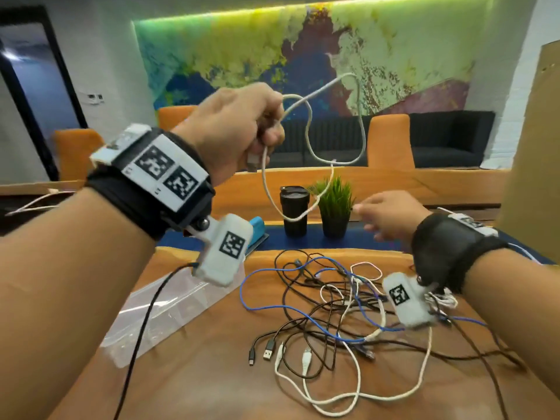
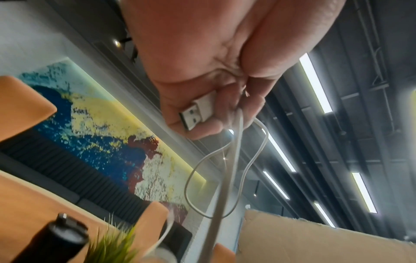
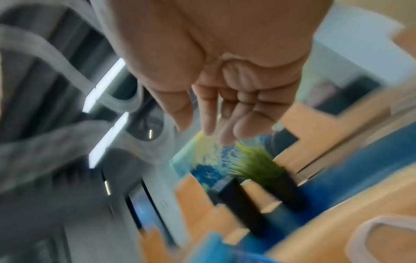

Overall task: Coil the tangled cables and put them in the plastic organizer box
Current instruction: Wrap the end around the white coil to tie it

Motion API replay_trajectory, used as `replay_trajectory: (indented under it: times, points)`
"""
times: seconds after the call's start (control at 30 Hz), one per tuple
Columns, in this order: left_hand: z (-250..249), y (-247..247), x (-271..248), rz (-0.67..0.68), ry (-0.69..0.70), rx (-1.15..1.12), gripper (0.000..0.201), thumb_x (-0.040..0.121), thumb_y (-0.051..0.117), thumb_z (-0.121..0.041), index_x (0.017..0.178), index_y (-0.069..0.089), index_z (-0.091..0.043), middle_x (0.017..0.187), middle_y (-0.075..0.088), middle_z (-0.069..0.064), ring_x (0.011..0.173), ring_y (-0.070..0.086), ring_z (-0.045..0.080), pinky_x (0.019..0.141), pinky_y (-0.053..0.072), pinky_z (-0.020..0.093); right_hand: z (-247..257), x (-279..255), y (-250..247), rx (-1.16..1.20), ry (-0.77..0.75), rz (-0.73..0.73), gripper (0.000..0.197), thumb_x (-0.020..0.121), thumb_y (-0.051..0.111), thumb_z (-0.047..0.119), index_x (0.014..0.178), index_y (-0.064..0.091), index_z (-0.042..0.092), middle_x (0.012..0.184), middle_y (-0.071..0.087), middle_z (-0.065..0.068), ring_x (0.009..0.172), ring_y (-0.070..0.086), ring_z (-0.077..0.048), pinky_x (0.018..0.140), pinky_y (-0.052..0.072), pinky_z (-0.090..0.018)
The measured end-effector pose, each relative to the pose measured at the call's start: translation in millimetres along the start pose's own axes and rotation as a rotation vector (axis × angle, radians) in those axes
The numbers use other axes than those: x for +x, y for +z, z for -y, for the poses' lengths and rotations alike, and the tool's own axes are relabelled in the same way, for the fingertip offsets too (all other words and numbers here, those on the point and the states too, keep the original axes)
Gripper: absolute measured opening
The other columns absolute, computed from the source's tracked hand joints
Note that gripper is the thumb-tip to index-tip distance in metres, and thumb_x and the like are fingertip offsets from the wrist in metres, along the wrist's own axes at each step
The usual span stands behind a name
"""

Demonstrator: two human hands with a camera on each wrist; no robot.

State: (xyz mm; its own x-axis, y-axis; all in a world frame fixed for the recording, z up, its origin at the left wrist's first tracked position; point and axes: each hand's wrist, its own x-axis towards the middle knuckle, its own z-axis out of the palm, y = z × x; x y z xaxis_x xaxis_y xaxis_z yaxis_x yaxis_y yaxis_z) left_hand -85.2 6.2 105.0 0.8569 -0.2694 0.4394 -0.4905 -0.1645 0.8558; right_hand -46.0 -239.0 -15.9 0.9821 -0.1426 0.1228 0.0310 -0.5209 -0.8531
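Note:
My left hand (image 1: 268,131) is raised above the table and grips a white cable (image 1: 362,128), which hangs in loose loops in the air in front of it. In the left wrist view the fingers (image 2: 202,99) curl round the cable's USB plug (image 2: 198,113) and several strands (image 2: 239,131). My right hand (image 1: 381,213) hovers lower to the right, blurred, fingers relaxed (image 3: 213,115) and holding nothing. A tangle of black, blue and white cables (image 1: 348,313) lies on the wooden table (image 1: 212,374). The clear plastic organizer box (image 1: 169,307) sits left of the tangle, under my left wrist.
A black tumbler (image 1: 294,210) and a small potted green plant (image 1: 335,204) stand behind the tangle on a blue strip. A blue object (image 1: 257,225) lies near them. A cardboard sheet (image 1: 530,177) rises at the right. Orange chairs stand beyond the table.

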Motion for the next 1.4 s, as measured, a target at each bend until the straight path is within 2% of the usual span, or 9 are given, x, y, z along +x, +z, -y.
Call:
replay_trajectory:
  times: [0.13,0.23,0.4,0.53,0.67,0.9,1.07,1.2,1.4]
  points:
    - [20,20,-6,0.103,-0.006,0.032,0.023,0.096,0.042,-0.021,0.077,0.054,-0.018,0.069,0.061,0.009,0.053,0.037,0.019,0.052,0.031,0.029,47,-15,-45,0.616,0.091,-0.008,0.019,0.098,0.048,0.015,0.082,0.059,0.017,0.070,0.057,0.002,0.061,0.052,-0.010,0.059,0.043,-0.024]
    - [27,25,-7,0.137,-0.033,0.072,0.022,0.099,0.040,-0.015,0.082,0.052,-0.016,0.091,0.066,0.016,0.055,0.040,0.015,0.048,0.033,0.025,61,-21,-72,0.415,0.110,-0.088,0.022,0.097,0.044,0.007,0.092,0.063,0.016,0.078,0.058,-0.002,0.062,0.053,-0.011,0.060,0.042,-0.026]
    - [37,23,-8,0.134,-0.117,0.010,0.024,0.099,0.041,-0.020,0.081,0.056,-0.014,0.067,0.048,0.001,0.054,0.038,0.013,0.049,0.037,0.024,69,-29,-94,0.358,-0.184,-0.364,0.012,0.096,0.057,0.021,0.091,0.067,0.018,0.087,0.063,-0.003,0.074,0.059,-0.017,0.064,0.048,-0.029]
    - [41,28,-5,0.148,-0.208,-0.219,0.030,0.097,0.043,-0.022,0.069,0.051,-0.018,0.061,0.038,-0.003,0.054,0.033,0.011,0.054,0.035,0.027,91,-52,-65,-0.115,-0.497,0.078,0.038,0.080,0.066,0.052,0.110,0.069,0.030,0.101,0.071,0.011,0.092,0.066,-0.001,0.082,0.050,-0.024]
    - [37,28,-2,0.105,-0.206,-0.397,0.025,0.101,0.044,-0.024,0.079,0.055,-0.017,0.064,0.035,-0.005,0.055,0.032,0.010,0.058,0.036,0.027,83,-46,-18,0.028,-0.399,0.377,0.014,0.085,0.070,0.021,0.094,0.070,0.011,0.091,0.074,-0.010,0.086,0.070,-0.020,0.098,0.051,-0.051]
    - [48,16,1,0.122,-0.163,-0.503,0.024,0.102,0.042,-0.020,0.090,0.061,-0.012,0.067,0.044,-0.003,0.058,0.043,0.011,0.068,0.045,0.031,95,-27,-16,0.586,-0.311,0.213,0.016,0.099,0.054,0.019,0.086,0.063,0.013,0.068,0.054,-0.002,0.057,0.053,-0.014,0.058,0.056,-0.035]
    - [59,22,-4,0.126,-0.080,-0.815,0.024,0.102,0.042,-0.022,0.088,0.060,-0.015,0.075,0.060,-0.001,0.065,0.058,0.013,0.074,0.050,0.032,91,-19,3,0.354,-0.264,0.110,0.020,0.100,0.053,0.024,0.093,0.065,0.010,0.062,0.048,-0.001,0.044,0.034,-0.010,0.037,0.026,-0.019]
    - [82,35,-3,0.043,0.012,-0.877,0.020,0.100,0.044,-0.022,0.094,0.061,-0.014,0.109,0.073,0.005,0.087,0.071,0.019,0.073,0.054,0.034,81,-33,18,-0.415,-0.436,0.272,0.023,0.101,0.049,0.025,0.085,0.065,0.021,0.068,0.062,0.003,0.053,0.050,-0.012,0.050,0.043,-0.029]
    - [110,44,-2,0.044,0.215,-0.308,0.019,0.096,0.054,-0.015,0.106,0.063,-0.001,0.121,0.070,0.005,0.107,0.067,0.011,0.088,0.052,0.021,105,-52,-11,-0.931,-0.734,0.095,0.027,0.093,0.051,0.042,0.080,0.066,0.024,0.064,0.055,0.008,0.062,0.050,-0.008,0.056,0.036,-0.021]
